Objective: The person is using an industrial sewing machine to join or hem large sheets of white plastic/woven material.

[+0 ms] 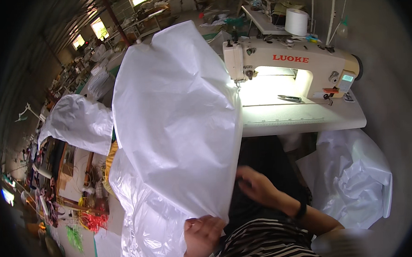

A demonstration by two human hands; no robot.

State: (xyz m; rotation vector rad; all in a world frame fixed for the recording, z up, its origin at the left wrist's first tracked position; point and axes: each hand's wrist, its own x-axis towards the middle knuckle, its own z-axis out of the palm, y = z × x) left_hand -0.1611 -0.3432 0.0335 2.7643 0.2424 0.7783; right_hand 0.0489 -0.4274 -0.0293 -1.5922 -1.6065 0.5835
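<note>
"Striped black-and-white shirt cloth (263, 239) sat nearest the camera, at the lower edge. Where was the main piece?"

"That large, glossy white sheet (182, 111) filled the middle. It stood up in soft folds left of the cream-coloured sewing machine (276, 55), its right edge passing beside the lit needle area and running down toward the person."

"And the hands?"

"Bent fingers on the left hand (204, 231) gripped the sheet's bottom corner. The right hand (258, 186) was blurred, its fingers partly curled close to the sheet's right edge; whether it touched that edge could not be told."

"What was on the right wrist?"

"Just a dark narrow band (301, 210)."

"Anything on the machine's pale worktop (340, 119)?"

"Small dark metal snips (289, 98) lay under the machine's arm, in bright light. Behind the machine stood a fat white thread spool (297, 21)."

"And lower right?"

"Crumpled shiny white sheeting (353, 181) hung below the worktop, well apart from the left hand."
</note>
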